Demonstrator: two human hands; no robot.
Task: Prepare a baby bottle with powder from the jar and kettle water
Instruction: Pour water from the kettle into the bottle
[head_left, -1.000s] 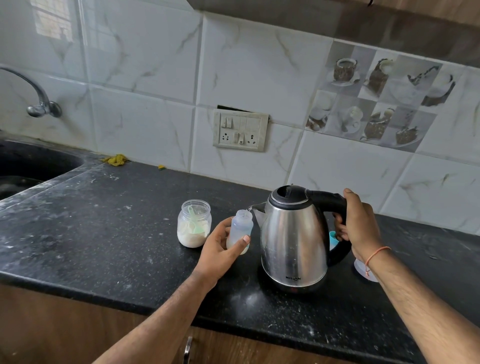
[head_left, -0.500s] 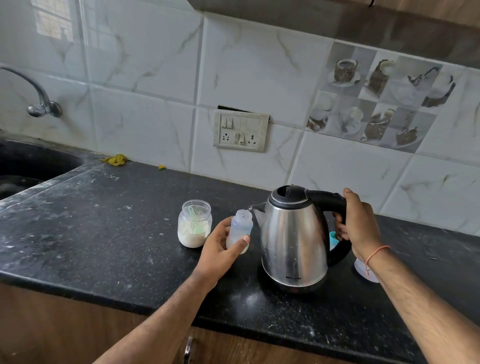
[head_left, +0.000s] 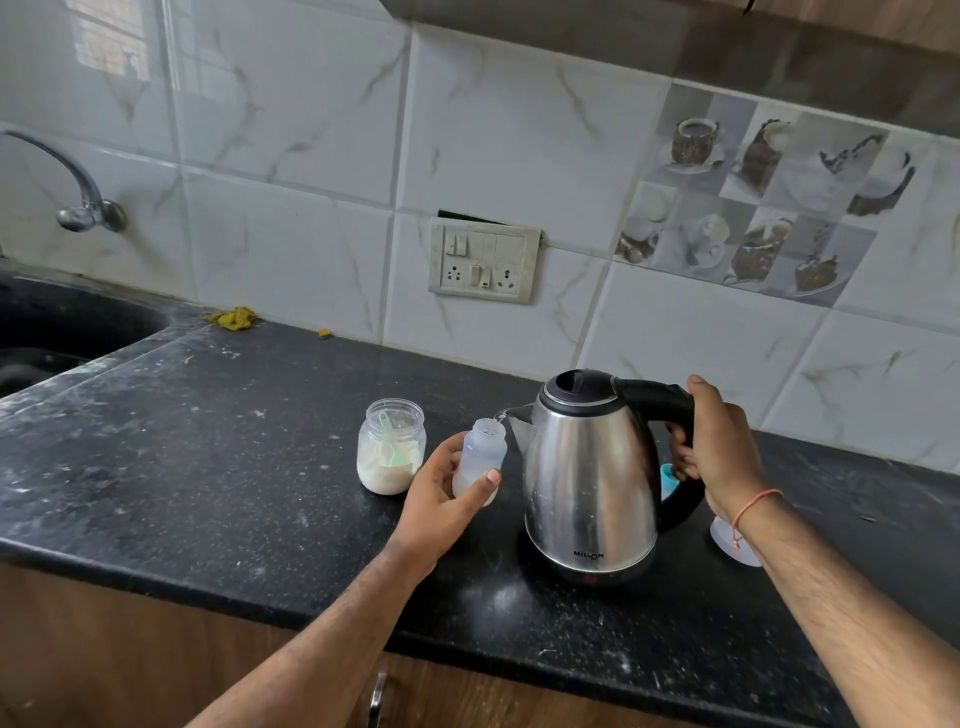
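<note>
Bottle (head_left: 480, 460), small, translucent plastic, uncapped, stands near the middle of the black counter (head_left: 208, 467), back from its front edge; left hand (head_left: 441, 501) wraps it low, thumb across the front, fingers curled behind; whitish contents lie at its base. Right hand (head_left: 714, 447) grips the black handle of the steel kettle (head_left: 589, 478), fingers closed round it; the kettle tips toward the bottle, spout just above the mouth, a thin stream entering. Judged: the bottle is light, slightly pliant and easily toppled, so a low hold suits it; the kettle is heavy, possibly hot, and taken by the handle only. Just left of the bottle stands the open powder jar (head_left: 392, 447), green scoop (head_left: 392, 441) inside; farther back, the tiled wall carries a socket plate (head_left: 483, 260).
</note>
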